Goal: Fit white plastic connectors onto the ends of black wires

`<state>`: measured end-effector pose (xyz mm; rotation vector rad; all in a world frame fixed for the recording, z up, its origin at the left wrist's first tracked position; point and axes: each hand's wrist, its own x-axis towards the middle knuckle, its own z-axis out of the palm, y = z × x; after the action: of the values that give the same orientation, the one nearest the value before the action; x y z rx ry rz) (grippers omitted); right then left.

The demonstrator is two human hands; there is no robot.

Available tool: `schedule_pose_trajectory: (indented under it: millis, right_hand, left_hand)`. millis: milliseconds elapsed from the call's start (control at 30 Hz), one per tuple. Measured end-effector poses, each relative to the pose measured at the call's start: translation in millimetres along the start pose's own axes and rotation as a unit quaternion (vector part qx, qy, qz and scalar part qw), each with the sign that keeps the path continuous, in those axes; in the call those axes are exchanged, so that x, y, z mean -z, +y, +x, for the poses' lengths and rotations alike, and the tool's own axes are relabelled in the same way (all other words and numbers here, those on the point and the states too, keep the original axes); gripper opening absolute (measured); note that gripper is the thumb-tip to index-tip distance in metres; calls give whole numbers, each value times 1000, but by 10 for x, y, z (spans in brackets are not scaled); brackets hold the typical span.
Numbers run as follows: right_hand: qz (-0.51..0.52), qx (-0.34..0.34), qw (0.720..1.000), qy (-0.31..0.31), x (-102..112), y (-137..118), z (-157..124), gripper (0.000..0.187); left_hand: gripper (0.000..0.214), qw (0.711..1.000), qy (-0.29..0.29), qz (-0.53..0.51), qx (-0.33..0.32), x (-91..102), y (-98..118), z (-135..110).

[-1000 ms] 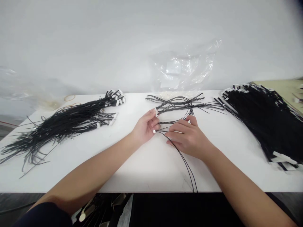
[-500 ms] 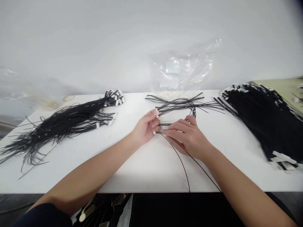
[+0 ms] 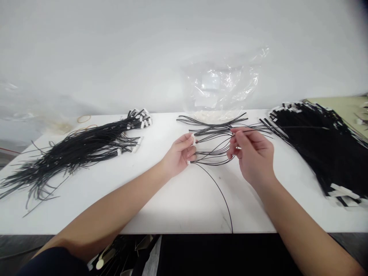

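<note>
Between the thumb and fingers of my left hand (image 3: 180, 154) is a white connector housing (image 3: 193, 139), and a second small white connector end (image 3: 189, 162) shows below the fingers. Several thin black wires (image 3: 214, 154) run from it to the right. My right hand (image 3: 254, 151) is closed around these wires, with thumb and forefinger pinched together at the top on a wire end. One black wire (image 3: 220, 188) hangs down from the lower connector over the table's front edge. Just behind the hands lies a loose group of black wires (image 3: 212, 124).
At the left a bundle of black wires (image 3: 83, 147) with white connectors lies on the white table (image 3: 161, 207). A large stack of black wires (image 3: 316, 145) lies at the right. Behind stands a clear plastic bag (image 3: 221, 84) against the wall. Rubber bands (image 3: 84, 119) lie at back left.
My right hand has moved right and up from beside the connectors, gathering wires. One of the two wires hanging over the front edge no longer hangs there. The left hand has barely moved.
</note>
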<state>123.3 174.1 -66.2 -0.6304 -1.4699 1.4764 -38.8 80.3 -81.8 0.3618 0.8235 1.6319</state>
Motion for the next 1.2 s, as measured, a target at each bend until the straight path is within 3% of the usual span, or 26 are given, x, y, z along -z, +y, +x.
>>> schedule_pose_trajectory:
  millis: [167,267,400,533,633,733,867,1200]
  right_hand:
    - [84,3,987,137,181,-30,195,23]
    - [114,19,981,154,290,-29,280,29]
    - [137,-20,984,112,306,-52,271,28]
    - [62,-36,997,24,202,-72,133,19]
    - [-70,35,994,-70,137,-58,38,15]
    - [-212,135,960,-126,108,-31,6,13]
    - [-275,195,932,-130,102,-6,23,7]
    - [-277,168,941,-100,110,-16,28,6]
  left_hand:
    - [22,1000,7,11,0,8,-2,-4]
    - [24,1000,9,13,-7,19,-11,-4]
    - [25,1000,8,12,-5,23,-17,-2]
    - [23,1000,4,16,-3,20,-16,0]
    - [24,1000,7,17,-4,17,-16,1]
    - [26,1000,8,17,-3,12,-15,0]
    - [25,1000,8,20,-3,5,-9,-3]
    - [21,1000,-3,15,-3,15,-11,4]
